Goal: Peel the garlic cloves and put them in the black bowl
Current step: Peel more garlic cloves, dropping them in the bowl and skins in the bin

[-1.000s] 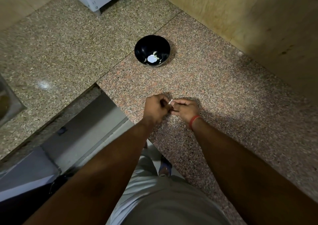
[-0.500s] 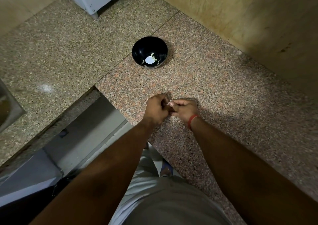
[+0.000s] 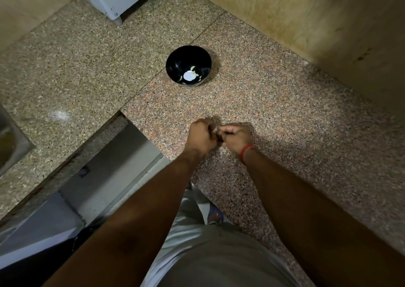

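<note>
Pinching a small pale garlic clove (image 3: 215, 130) between them, the left hand (image 3: 200, 137) & right hand (image 3: 237, 138) meet, fingers curled tight, low over the speckled granite tabletop (image 3: 285, 115). Most of the clove is hidden by fingers; peel vs. flesh can't be told apart. Beyond the hands, well apart, sits the black bowl (image 3: 175, 62) w/ a few whitish garlic pieces (image 3: 190, 75) at its bottom; exact count unclear. A red band (image 3: 246, 152) circles the right wrist.
</note>
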{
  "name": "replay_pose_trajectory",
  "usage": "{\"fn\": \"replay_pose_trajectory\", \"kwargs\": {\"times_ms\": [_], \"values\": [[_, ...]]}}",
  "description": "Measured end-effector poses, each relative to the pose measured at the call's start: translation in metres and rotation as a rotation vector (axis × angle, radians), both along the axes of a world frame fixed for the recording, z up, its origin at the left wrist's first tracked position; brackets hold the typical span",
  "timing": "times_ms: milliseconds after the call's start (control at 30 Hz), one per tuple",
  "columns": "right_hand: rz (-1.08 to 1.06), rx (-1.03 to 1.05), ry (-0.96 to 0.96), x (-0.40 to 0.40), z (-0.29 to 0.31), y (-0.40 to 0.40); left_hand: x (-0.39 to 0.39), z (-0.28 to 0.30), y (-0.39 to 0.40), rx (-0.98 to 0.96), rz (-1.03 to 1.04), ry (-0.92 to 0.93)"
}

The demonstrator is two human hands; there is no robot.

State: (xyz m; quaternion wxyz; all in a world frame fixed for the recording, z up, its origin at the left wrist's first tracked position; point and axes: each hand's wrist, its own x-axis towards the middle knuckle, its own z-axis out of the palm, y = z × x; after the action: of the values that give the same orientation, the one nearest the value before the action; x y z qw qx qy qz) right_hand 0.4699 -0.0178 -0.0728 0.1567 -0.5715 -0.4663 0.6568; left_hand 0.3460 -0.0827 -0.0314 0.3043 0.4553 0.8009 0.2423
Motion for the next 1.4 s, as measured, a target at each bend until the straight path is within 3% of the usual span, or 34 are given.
{"fn": "replay_pose_trajectory", "kwargs": {"times_ms": [200, 400, 667, 900, 1033, 1133, 1233, 1400], "values": [[-0.023, -0.039, 0.032, -0.002, 0.008, -0.001, -0.003, -0.001, -0.002, 0.029, -0.066, 0.057], [-0.013, 0.004, 0.07, 0.0, 0.018, -0.005, -0.009, -0.011, -0.012, 0.085, 0.008, -0.072], [0.071, 0.192, -0.155, -0.016, 0.019, -0.005, -0.003, -0.013, -0.012, 0.182, 0.074, 0.004], [0.007, 0.117, -0.175, -0.024, 0.019, -0.002, -0.003, -0.02, -0.014, 0.228, 0.481, -0.433], [0.024, 0.188, -0.247, -0.027, 0.018, 0.001, -0.005, -0.013, -0.02, 0.229, 0.529, -0.61], [0.007, 0.117, -0.18, -0.026, 0.024, -0.001, -0.009, -0.015, -0.028, 0.192, 0.519, -0.623], [0.039, 0.201, -0.164, -0.016, 0.033, -0.01, -0.006, -0.01, -0.041, 0.164, 0.458, -0.624], [0.339, 0.43, -0.149, 0.018, 0.035, -0.033, 0.011, -0.003, -0.061, 0.079, 0.346, -0.602]]}}
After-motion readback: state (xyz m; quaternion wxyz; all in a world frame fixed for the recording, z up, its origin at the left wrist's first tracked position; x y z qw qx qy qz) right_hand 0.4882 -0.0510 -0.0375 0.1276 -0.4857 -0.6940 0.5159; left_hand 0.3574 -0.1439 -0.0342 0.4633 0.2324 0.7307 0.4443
